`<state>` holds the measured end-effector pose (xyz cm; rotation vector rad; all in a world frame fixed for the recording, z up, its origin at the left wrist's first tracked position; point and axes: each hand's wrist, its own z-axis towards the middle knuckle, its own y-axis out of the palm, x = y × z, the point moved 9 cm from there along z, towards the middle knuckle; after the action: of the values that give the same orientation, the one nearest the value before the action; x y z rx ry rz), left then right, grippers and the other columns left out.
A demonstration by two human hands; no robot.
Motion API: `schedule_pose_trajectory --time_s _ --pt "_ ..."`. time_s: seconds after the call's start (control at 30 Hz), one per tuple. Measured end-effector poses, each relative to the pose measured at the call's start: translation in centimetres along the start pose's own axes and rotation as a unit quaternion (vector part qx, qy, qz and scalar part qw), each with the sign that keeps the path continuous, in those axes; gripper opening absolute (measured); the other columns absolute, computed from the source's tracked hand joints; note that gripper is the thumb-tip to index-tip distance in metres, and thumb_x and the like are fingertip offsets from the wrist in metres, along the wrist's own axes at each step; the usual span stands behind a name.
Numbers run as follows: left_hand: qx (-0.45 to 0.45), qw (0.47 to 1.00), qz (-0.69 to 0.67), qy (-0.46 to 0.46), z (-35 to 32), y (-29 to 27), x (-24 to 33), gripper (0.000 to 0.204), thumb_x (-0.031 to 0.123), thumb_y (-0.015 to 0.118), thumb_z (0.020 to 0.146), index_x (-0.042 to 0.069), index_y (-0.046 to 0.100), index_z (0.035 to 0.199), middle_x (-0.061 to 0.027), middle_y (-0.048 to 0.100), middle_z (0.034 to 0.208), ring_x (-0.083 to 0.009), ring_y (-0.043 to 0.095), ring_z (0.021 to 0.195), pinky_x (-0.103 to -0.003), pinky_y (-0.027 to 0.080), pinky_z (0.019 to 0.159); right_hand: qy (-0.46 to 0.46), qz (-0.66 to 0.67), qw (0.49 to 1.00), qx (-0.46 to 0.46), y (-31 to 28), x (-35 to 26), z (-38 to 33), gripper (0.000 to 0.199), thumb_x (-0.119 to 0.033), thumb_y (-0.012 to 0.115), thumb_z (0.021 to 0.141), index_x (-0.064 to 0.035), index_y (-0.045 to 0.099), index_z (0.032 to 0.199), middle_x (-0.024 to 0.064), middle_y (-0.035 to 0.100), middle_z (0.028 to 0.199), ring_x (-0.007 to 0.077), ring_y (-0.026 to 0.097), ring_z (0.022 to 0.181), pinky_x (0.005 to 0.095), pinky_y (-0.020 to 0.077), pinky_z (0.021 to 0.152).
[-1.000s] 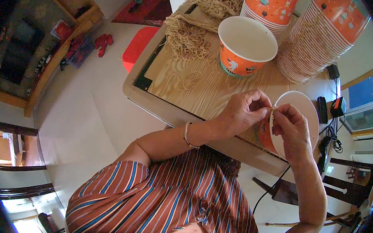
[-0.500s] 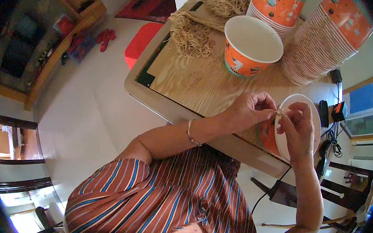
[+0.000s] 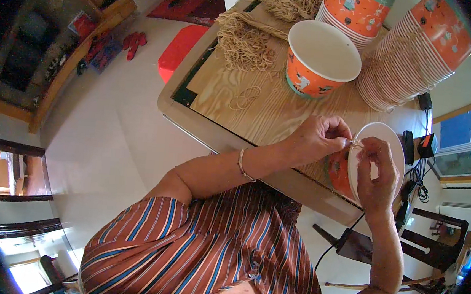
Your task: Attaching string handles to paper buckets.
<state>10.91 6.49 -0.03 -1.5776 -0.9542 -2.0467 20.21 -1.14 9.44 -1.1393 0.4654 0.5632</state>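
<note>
My left hand (image 3: 320, 140) pinches a thin tan string (image 3: 356, 142) between thumb and fingertips. Close beside it, my right hand (image 3: 379, 180) is closed at the fingertips on the same string. Both work at the rim of an orange paper bucket (image 3: 340, 169), which lies tipped on the table's near right corner with its pale opening facing right; the hands partly cover it. Beyond them stands another orange-patterned paper bucket (image 3: 323, 57), upright, with a white inside. Any knot between my fingers is too small to make out.
Heaps of tan string (image 3: 246, 43) lie on the wooden table (image 3: 217, 96), with a few loose strands (image 3: 246, 97) nearer me. Nested bucket stacks (image 3: 408, 61) with strings stand at the far right. Black cables (image 3: 422, 178) run along the right edge. A red stool (image 3: 179, 48) stands left.
My right hand has shifted slightly and its fingers have drawn in together over the rim. The tipped bucket has turned a little. My left hand keeps its pinch in nearly the same place.
</note>
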Motion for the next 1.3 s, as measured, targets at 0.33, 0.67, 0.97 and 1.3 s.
schedule_pose_trajectory --time_s 0.33,0.67,0.97,1.3 --pt "-0.016 0.996 -0.08 -0.028 0.3 0.3 -1.5 0.013 0.009 0.059 0.09 0.001 0.059 0.101 -0.0023 0.062 0.088 -0.0099 0.06 0.079 -0.025 0.052 0.073 0.098 0.025 0.995 -0.017 0.4 1.4 -0.6 0.02 -0.004 0.055 0.09 -0.0067 0.052 0.11 0.011 0.062 0.072 0.0157 0.062 0.063 0.03 0.0506 0.06" --pt "-0.023 0.996 -0.083 -0.034 0.3 0.2 -1.7 0.013 0.01 0.06 0.091 0.002 0.059 0.101 -0.002 0.062 0.09 -0.0098 0.06 0.081 -0.025 0.052 0.074 0.017 -0.042 0.998 -0.046 0.8 -0.2 -0.3 0.018 -0.004 0.057 0.089 -0.0108 0.057 0.106 0.0134 0.062 0.069 0.0187 0.063 0.06 0.0329 0.0496 0.055" --pt "-0.042 0.994 -0.09 -0.038 0.1 0.8 -0.7 0.016 0.015 0.062 0.091 0.001 0.059 0.099 -0.0029 0.063 0.087 -0.0095 0.061 0.076 -0.024 0.053 0.069 0.025 -0.056 0.997 -0.047 0.7 -0.1 0.0 0.009 -0.008 0.058 0.089 -0.009 0.057 0.099 0.0156 0.062 0.071 0.031 0.065 0.064 0.0379 0.0504 0.056" --pt "-0.039 0.999 -0.02 -0.019 0.1 0.6 0.2 0.017 0.016 0.064 0.09 0.002 0.06 0.098 -0.0022 0.064 0.082 -0.008 0.061 0.073 -0.023 0.052 0.066 -0.003 -0.055 0.997 -0.052 1.1 -0.4 0.2 0.01 -0.007 0.059 0.088 -0.0079 0.06 0.098 0.0166 0.065 0.076 0.033 0.067 0.069 0.0398 0.0526 0.059"
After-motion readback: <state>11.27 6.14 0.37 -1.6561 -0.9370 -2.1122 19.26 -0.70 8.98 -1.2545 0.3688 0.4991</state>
